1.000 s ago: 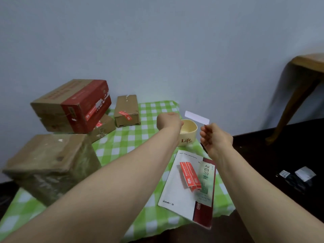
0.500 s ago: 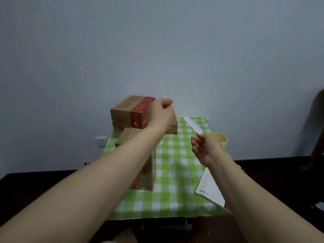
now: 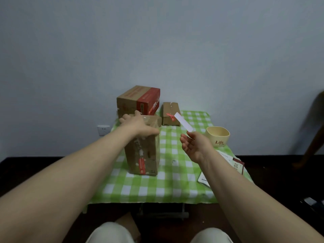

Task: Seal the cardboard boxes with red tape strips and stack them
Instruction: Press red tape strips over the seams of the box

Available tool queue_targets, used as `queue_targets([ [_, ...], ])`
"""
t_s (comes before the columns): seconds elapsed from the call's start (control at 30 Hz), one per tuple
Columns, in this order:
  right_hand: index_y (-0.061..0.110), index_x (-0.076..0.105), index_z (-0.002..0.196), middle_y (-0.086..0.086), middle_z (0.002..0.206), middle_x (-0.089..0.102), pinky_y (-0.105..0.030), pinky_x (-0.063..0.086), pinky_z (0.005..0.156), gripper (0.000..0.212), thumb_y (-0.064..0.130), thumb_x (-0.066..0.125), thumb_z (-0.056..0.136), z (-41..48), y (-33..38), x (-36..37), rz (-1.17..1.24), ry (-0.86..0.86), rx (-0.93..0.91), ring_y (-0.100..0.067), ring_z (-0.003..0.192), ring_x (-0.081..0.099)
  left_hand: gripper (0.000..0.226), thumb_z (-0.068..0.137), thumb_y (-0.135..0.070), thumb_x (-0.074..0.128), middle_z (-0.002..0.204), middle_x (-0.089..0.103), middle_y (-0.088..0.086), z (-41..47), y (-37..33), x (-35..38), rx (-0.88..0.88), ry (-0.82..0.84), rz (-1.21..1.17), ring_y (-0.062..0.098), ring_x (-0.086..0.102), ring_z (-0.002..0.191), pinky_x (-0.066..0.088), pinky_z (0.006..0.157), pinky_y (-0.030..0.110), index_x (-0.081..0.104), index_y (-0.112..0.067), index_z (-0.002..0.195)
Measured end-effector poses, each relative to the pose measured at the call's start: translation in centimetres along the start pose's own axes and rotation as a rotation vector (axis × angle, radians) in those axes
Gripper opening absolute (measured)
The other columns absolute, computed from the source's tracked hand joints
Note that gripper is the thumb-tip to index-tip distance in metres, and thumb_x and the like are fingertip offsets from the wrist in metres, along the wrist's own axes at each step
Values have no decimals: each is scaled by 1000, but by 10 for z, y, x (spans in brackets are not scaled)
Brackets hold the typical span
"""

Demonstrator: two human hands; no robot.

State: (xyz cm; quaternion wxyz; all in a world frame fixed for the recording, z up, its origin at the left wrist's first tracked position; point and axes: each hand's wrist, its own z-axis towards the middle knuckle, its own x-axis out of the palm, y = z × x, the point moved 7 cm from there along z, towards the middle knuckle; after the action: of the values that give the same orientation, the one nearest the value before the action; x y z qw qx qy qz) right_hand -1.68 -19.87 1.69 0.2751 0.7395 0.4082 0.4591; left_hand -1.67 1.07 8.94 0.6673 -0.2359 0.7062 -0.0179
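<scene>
A tall brown cardboard box [image 3: 142,155] stands upright on the green checked tablecloth [image 3: 173,174], with a red tape strip low on its front. My left hand [image 3: 138,124] lies flat on its top, fingers spread. My right hand [image 3: 193,146] pinches a white strip [image 3: 183,122] by its lower end, held up right of the box. Behind, a brown box with a red panel [image 3: 140,99] sits on another box. A small flat box [image 3: 170,114] with a red strip lies at the back.
A cream bowl marked "Life" [image 3: 218,136] stands right of my right hand. A white and dark red booklet [image 3: 228,165] lies at the table's right edge. A wall socket [image 3: 103,128] is at left, a wooden chair leg [image 3: 313,142] at far right.
The view has pulled back from the table. My left hand went from a raised fist to lying flat on the tall box. My right hand still holds the white strip.
</scene>
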Motion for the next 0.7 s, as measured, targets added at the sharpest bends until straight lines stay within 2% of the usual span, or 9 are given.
queue_targets([
  [0.1, 8, 53, 88, -8, 76, 62, -15, 45, 36, 12, 9, 43, 95, 1, 1, -8, 25, -33, -5, -12, 42, 63, 117, 67, -50, 69, 147, 14, 20, -4, 14, -4, 41, 42, -245, 40, 17, 137, 27, 110, 48, -12, -32, 149],
  [0.23, 7, 51, 98, -11, 79, 60, -18, 49, 37, 11, 9, 40, 97, 6, -9, -12, 28, -53, 20, -21, 64, 62, 122, 69, -18, 73, 153, 2, 12, -18, 25, 13, 180, 118, -597, 31, 14, 141, 21, 113, 44, -19, -38, 146],
  [0.3, 6, 50, 104, -13, 79, 60, -22, 51, 39, 13, 10, 40, 97, 9, -18, -15, 9, -72, 43, -23, 66, 62, 129, 67, -6, 75, 156, -8, 5, -27, 34, 29, 246, 163, -598, 25, 5, 144, 19, 114, 41, -24, -38, 144],
  [0.37, 7, 51, 104, -12, 78, 59, -25, 52, 44, 13, 10, 41, 97, 12, -26, -20, -30, -107, 59, -22, 64, 60, 136, 65, -2, 76, 156, -18, -2, -28, 51, 41, 277, 215, -525, 22, 1, 145, 23, 113, 39, -31, -38, 141],
  [0.47, 9, 56, 103, -6, 72, 53, -26, 41, 52, 14, 12, 46, 94, 16, -35, -30, -169, -186, 46, -16, 58, 48, 145, 63, -5, 80, 152, -29, -5, -33, 79, 58, 325, 288, -302, 25, -1, 145, 29, 111, 37, -43, -38, 132],
  [0.6, 11, 55, 120, -13, 105, 60, -44, 43, 89, 27, 17, 45, 96, 13, -55, -26, -302, -155, 141, -27, 94, 56, 152, 58, -13, 86, 156, -19, -1, -38, 113, 77, 269, 342, -291, 26, 1, 146, 23, 116, 44, -48, -42, 123],
  [0.63, 12, 53, 122, -12, 104, 58, -46, 44, 87, 27, 17, 44, 96, 11, -60, -22, -304, -140, 158, -27, 92, 55, 152, 57, -16, 87, 156, -18, -1, -39, 119, 81, 245, 348, -302, 25, 2, 146, 22, 116, 44, -46, -41, 126],
  [0.7, 12, 52, 122, -11, 94, 57, -41, 44, 73, 28, 16, 42, 96, 10, -63, -18, -327, -135, 150, -23, 77, 53, 150, 58, -17, 88, 156, -15, -2, -39, 126, 89, 208, 336, -327, 23, 5, 145, 22, 116, 40, -38, -38, 135],
])
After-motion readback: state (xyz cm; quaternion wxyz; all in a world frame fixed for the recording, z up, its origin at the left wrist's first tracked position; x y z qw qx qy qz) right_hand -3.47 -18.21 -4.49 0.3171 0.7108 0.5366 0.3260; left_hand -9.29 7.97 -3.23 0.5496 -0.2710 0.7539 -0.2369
